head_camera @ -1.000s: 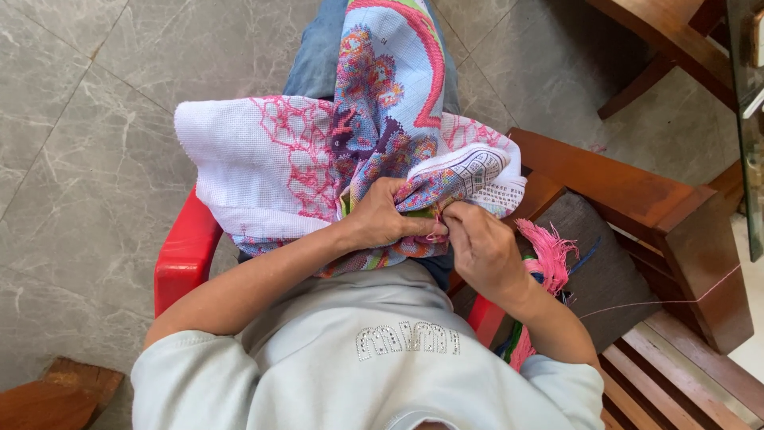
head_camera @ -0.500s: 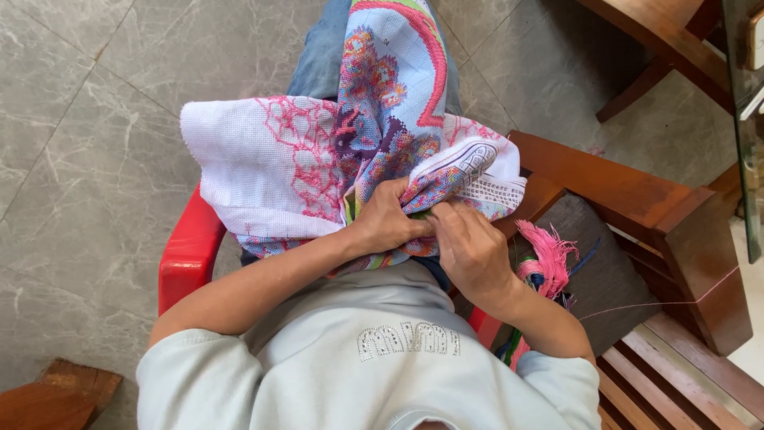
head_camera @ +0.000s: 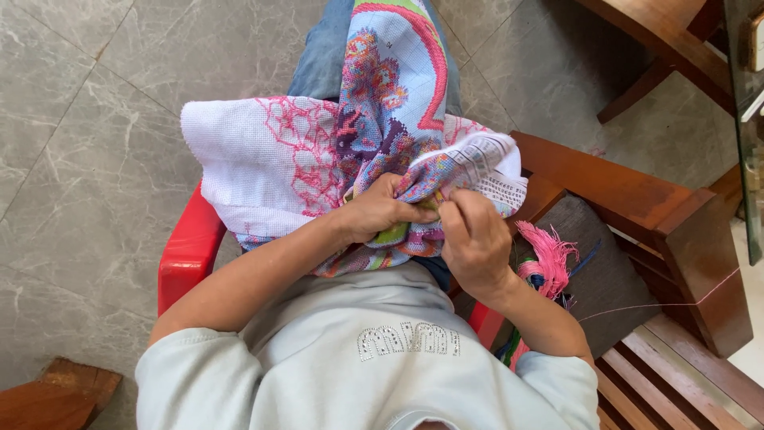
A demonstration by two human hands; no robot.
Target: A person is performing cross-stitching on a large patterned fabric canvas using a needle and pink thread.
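Right hand (head_camera: 476,239) shifted slightly lower, pinching embroidered cloth (head_camera: 318,159), left hand (head_camera: 380,209) still gripping its bunched fold

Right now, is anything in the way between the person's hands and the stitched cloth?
Nothing visible. The left hand grips the bunched embroidered cloth directly, and the right hand pinches its folded edge beside it. Whether a needle is held is too small to tell.

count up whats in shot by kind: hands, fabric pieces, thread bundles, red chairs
hands: 2, left hand and right hand, both on the cloth
embroidered cloth: 1
thread bundle, pink tassel on top: 1
red plastic chair: 1
total: 5
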